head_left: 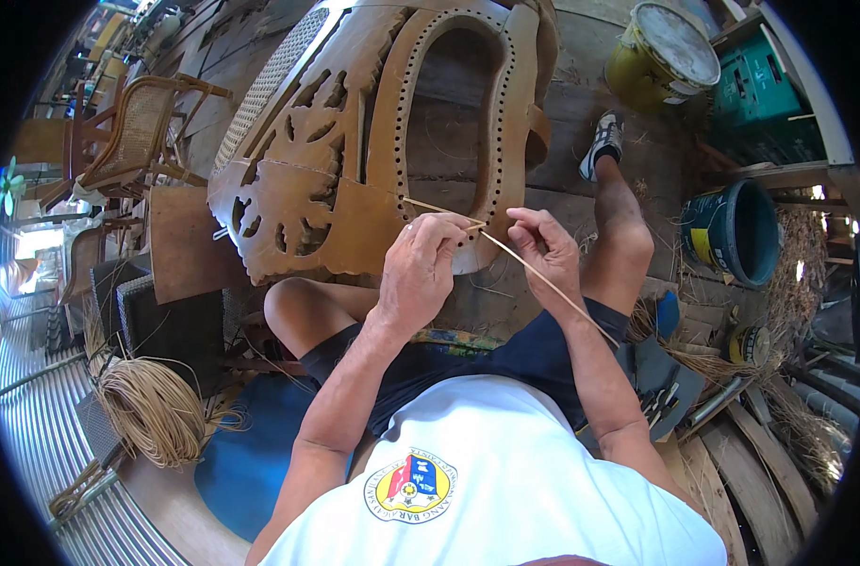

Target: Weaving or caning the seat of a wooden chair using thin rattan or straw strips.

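In the head view, a carved brown wooden furniture frame (373, 236) stands before me, with an oval opening ringed by small holes and a woven cane panel (270, 71). My left hand (416, 269) pinches a thin pale cane strand (571, 304) near the lower end of the oval. A length of cane also runs from the pinch toward the oval's left rim. My right hand (548, 259) is beside the strand, thumb and fingers apart and slightly bent; the long end crosses in front of it toward the lower right.
A cane coil (152, 410) and dark woven panels (161, 330) lie at left, chairs (124, 146) behind. At right are a yellow bucket (652, 75), a green crate (751, 94), a dark teal bucket (732, 236), tools (661, 401) and wooden boards (760, 476). My legs frame the work.
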`<control>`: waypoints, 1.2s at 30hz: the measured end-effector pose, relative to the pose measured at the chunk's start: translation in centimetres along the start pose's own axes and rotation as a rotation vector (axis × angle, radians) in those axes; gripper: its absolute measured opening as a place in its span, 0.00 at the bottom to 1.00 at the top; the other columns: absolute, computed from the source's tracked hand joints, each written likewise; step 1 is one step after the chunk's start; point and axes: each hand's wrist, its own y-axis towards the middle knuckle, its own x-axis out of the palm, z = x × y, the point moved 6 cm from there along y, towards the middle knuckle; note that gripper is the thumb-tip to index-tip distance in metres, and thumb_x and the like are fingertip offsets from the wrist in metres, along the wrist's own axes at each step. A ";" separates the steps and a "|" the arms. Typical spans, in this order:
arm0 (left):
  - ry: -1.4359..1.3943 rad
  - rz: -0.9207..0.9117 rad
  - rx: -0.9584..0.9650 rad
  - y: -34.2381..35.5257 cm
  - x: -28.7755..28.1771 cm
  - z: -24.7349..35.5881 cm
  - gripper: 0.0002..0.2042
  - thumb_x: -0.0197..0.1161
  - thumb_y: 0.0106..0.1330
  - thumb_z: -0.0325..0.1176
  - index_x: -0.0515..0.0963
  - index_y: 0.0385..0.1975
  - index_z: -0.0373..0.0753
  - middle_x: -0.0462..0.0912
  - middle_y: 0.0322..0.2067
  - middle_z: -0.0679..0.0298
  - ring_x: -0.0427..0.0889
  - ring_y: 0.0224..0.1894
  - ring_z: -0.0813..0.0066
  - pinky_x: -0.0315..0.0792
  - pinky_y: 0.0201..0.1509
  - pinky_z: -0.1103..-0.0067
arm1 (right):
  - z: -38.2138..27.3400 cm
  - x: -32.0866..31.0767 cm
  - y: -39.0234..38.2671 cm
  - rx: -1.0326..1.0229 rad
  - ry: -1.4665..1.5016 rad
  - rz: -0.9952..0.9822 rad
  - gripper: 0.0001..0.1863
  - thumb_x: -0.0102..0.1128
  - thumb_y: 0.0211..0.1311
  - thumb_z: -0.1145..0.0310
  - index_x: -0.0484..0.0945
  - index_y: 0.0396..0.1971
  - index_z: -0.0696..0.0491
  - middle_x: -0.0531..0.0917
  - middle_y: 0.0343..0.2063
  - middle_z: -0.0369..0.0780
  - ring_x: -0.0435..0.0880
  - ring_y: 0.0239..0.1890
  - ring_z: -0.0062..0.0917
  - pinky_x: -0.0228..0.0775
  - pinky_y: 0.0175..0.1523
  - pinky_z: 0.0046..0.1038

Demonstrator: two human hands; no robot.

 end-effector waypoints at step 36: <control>0.009 -0.091 -0.120 -5.6 2.4 2.3 0.14 0.70 0.63 0.29 0.78 0.47 0.35 0.83 0.35 0.59 0.84 0.39 0.63 0.78 0.45 0.74 | -2.9 0.3 3.6 0.022 -0.322 -0.409 0.03 0.65 0.64 0.76 0.80 0.34 0.57 0.76 0.28 0.35 0.74 0.30 0.18 0.67 0.36 0.22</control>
